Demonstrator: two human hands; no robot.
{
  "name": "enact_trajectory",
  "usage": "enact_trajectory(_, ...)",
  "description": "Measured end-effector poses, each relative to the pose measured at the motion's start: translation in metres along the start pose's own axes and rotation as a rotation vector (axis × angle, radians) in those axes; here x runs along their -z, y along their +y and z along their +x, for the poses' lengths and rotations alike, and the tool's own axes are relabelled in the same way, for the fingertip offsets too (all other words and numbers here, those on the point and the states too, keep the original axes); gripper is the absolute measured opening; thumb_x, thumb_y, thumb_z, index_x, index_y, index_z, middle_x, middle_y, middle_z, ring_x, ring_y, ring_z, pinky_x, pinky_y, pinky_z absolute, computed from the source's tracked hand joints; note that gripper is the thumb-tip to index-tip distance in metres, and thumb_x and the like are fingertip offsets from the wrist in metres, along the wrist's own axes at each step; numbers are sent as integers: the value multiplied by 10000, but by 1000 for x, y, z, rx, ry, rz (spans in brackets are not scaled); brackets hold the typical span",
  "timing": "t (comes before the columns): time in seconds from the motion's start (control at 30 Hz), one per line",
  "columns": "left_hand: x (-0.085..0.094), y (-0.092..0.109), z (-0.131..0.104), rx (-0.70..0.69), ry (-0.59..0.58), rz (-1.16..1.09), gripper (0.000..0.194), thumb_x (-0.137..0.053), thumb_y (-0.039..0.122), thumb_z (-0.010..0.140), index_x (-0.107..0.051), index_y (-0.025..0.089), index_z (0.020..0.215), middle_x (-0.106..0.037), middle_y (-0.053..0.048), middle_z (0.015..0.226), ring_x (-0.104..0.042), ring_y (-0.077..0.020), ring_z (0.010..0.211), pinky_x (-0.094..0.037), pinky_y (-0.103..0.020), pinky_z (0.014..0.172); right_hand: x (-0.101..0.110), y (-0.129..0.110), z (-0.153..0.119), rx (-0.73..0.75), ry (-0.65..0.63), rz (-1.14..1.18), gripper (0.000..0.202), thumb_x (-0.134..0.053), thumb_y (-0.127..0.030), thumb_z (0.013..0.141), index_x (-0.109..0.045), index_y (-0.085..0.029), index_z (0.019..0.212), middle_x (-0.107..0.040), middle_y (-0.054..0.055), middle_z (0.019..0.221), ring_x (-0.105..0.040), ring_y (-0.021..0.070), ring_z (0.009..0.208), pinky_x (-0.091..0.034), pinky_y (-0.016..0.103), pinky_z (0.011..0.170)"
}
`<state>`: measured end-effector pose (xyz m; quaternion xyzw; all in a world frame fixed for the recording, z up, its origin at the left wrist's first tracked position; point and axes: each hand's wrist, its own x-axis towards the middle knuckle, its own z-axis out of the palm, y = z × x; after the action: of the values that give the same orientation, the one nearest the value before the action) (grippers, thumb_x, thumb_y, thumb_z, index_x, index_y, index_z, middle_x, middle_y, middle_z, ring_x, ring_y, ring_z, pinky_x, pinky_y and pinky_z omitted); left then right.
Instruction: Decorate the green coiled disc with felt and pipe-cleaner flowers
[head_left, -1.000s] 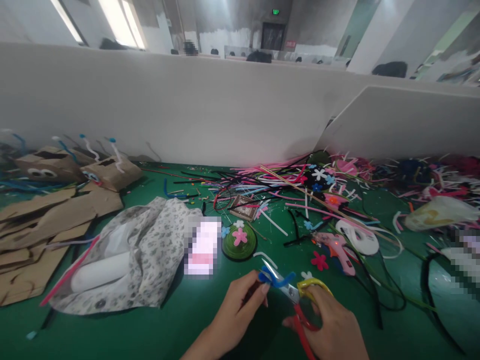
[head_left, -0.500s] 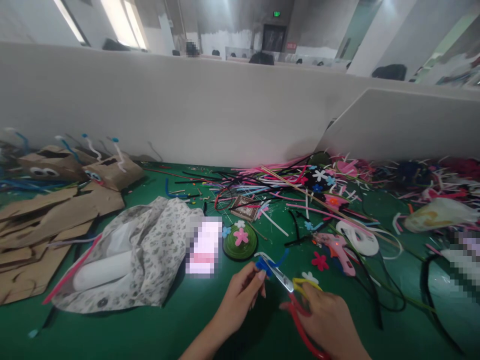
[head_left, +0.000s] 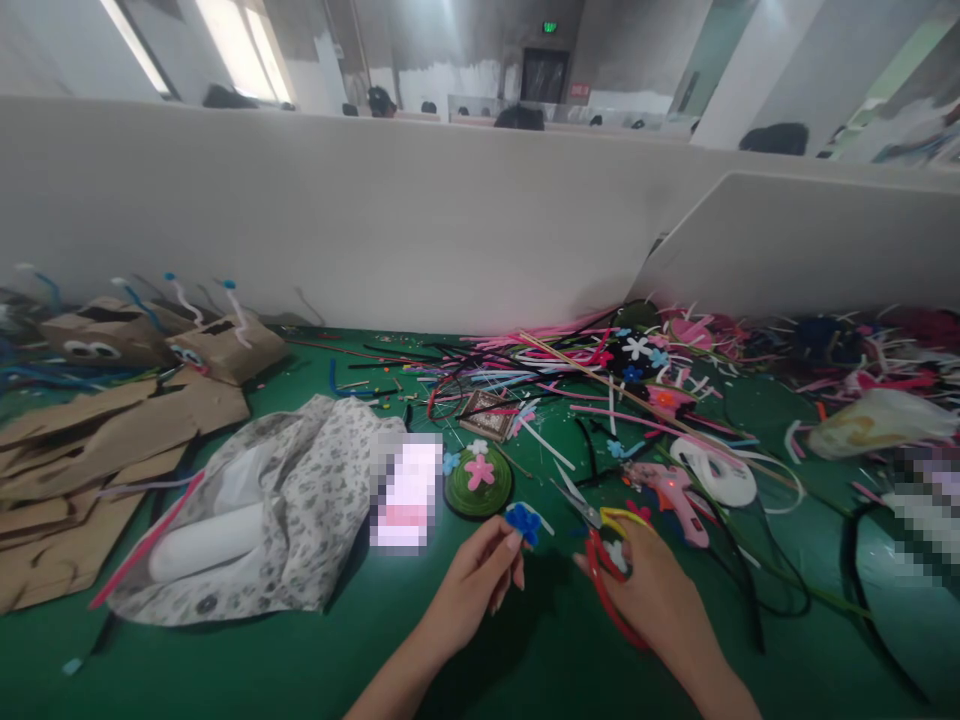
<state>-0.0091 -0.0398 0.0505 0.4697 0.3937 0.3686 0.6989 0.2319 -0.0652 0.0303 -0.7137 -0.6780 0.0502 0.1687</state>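
Note:
Between thumb and fingers, my left hand (head_left: 480, 570) pinches a small blue pipe-cleaner flower (head_left: 523, 524). My right hand (head_left: 656, 590) is closed round the scissors (head_left: 596, 525), which have red and yellow handles; their blades are parted and point up and left, apart from the flower. Just beyond my left hand lies a green coiled disc (head_left: 491, 490) carrying a pink flower (head_left: 480, 470), with white and light-blue flowers at its edge. A white flower (head_left: 616, 557) shows through the scissor handles, and a red flower (head_left: 640, 511) is partly covered by my right hand.
A pink glue gun (head_left: 675, 495) lies to the right beside a white ribbon roll (head_left: 716, 472). Pipe cleaners (head_left: 517, 355) are heaped at the back. On the left are a patterned cloth bag (head_left: 300, 500), a blurred phone (head_left: 409, 495) and brown cardboard (head_left: 67, 480).
The scissors have drawn back to the right from the blue flower, and their blades have opened. The blue strip that stuck out from the flower is no longer on it.

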Motion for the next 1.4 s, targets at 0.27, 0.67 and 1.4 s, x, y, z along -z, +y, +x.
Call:
enact_trajectory(0.27,1,-5,-11,-41,-112,195,342,-478,480,942,-552,165,833,-554,28,668,-408,-70,510,-293,-199,481,18,-54,-7,125,7,502,255,-573,-387,888,-659,-220,1060,-696,94,1049,-653,232,995,-549,347,843)
enact_trajectory(0.67,4,-2,-23,3,-118,175,383,-439,518,944,-548,170,826,-528,31,664,-382,-81,520,-284,-203,476,4,-61,-33,698,448,55,414,-550,-86,854,-633,-298,1200,-755,-3,1009,-712,163,854,-487,366,985)
enact_trajectory(1.4,-2,-19,-37,-8,-148,97,404,-558,563,862,-539,168,777,-567,17,685,-375,-59,474,-274,-188,444,-15,-93,-40,-419,-102,1499,365,-838,-485,585,-754,-189,782,-715,45,713,-661,180,666,-548,301,642)
